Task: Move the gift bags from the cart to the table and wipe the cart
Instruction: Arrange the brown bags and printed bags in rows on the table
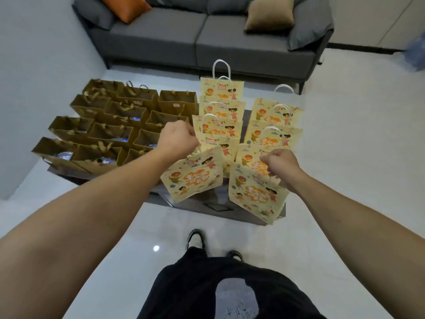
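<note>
Crowding the table (pixel 197 202) at 12 o'clock, yellow bags were gripped by the closed left hand (pixel 178 140) and right hand (pixel 279 165): a left yellow bag (pixel 193 178), a right yellow bag (pixel 255 194).

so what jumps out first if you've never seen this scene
Two yellow cartoon-print gift bags hang tilted over the near edge of the low dark table, one from the left hand, one from the right hand. More yellow bags stand behind, gold-brown bags fill the left, and a grey sofa sits beyond.

Grey sofa (pixel 202 35) by wall, orange cushion (pixel 125 6), tan cushion (pixel 270 16); bluish blur, perhaps water bottle (pixel 416 54)
</note>
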`<action>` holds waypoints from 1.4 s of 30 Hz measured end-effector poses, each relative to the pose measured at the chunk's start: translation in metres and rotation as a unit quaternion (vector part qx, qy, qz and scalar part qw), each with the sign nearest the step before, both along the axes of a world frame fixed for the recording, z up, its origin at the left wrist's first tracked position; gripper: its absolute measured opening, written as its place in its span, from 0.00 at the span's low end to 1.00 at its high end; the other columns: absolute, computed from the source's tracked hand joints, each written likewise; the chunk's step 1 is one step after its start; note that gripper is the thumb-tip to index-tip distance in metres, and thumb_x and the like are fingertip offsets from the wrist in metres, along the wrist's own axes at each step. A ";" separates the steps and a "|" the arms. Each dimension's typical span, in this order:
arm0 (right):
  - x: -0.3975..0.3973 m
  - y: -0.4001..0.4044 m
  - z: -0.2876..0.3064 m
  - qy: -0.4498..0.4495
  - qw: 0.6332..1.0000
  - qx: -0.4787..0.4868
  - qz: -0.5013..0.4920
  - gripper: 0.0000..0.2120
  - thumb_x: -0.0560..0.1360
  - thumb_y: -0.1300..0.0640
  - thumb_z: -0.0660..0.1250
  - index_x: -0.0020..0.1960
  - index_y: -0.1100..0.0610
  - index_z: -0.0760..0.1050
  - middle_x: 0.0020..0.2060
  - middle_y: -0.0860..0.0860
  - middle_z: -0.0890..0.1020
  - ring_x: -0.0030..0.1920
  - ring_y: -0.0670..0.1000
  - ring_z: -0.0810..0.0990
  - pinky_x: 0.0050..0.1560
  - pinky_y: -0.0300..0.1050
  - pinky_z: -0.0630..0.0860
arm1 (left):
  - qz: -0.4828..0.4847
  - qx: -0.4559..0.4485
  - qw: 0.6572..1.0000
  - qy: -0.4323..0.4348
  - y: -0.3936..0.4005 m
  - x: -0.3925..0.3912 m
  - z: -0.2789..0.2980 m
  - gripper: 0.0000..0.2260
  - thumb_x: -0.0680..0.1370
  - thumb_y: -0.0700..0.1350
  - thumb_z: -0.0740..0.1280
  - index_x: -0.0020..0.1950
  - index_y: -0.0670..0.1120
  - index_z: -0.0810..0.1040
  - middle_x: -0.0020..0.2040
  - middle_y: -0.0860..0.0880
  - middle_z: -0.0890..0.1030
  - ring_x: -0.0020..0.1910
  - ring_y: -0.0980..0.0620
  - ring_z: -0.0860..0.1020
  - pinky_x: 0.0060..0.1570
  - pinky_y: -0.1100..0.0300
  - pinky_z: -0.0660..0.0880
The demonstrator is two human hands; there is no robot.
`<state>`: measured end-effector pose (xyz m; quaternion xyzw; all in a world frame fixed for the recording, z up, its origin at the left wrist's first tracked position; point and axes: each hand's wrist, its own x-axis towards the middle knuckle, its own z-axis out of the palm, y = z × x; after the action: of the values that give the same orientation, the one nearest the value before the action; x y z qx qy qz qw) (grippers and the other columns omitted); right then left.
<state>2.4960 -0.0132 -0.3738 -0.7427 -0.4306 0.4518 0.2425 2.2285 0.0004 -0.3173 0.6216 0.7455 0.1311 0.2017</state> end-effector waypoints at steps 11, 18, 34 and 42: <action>-0.078 0.015 0.006 -0.006 0.995 0.005 0.102 0.12 0.76 0.54 0.72 0.44 0.64 0.80 0.36 0.57 0.79 0.39 0.58 0.79 0.48 0.60 0.81 | 0.104 0.065 0.992 0.012 -0.077 -0.058 0.017 0.08 0.75 0.42 0.68 0.36 0.49 0.84 0.34 0.52 0.81 0.37 0.53 0.79 0.39 0.55 0.80; -0.129 0.030 0.005 -0.010 0.992 0.019 0.124 0.11 0.76 0.54 0.72 0.42 0.62 0.79 0.41 0.58 0.82 0.47 0.61 0.83 0.53 0.63 0.81 | 0.082 0.011 0.996 0.029 -0.111 -0.088 0.010 0.09 0.73 0.41 0.67 0.33 0.48 0.81 0.30 0.49 0.79 0.34 0.50 0.77 0.32 0.59 0.72; -0.150 0.020 -0.004 0.011 0.994 0.027 0.103 0.03 0.76 0.57 0.72 0.50 0.55 0.83 0.60 0.47 0.79 0.61 0.49 0.74 0.57 0.43 0.69 | -0.052 -0.104 0.993 -0.011 -0.116 -0.076 -0.027 0.05 0.72 0.43 0.72 0.35 0.47 0.82 0.33 0.51 0.80 0.36 0.53 0.79 0.36 0.57 0.78; -0.069 -0.030 -0.039 -0.009 0.993 -0.007 0.118 0.24 0.73 0.64 0.71 0.69 0.56 0.77 0.65 0.49 0.79 0.65 0.50 0.76 0.63 0.46 0.75 | -0.164 -0.162 0.973 -0.027 -0.084 -0.007 -0.035 0.02 0.72 0.44 0.74 0.41 0.46 0.86 0.40 0.50 0.82 0.44 0.51 0.78 0.35 0.60 0.72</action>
<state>2.4273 -0.0429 -0.4130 -0.6929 -0.5138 0.4734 0.1781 2.2211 -0.0837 -0.3528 0.6908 0.6389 -0.0098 0.3385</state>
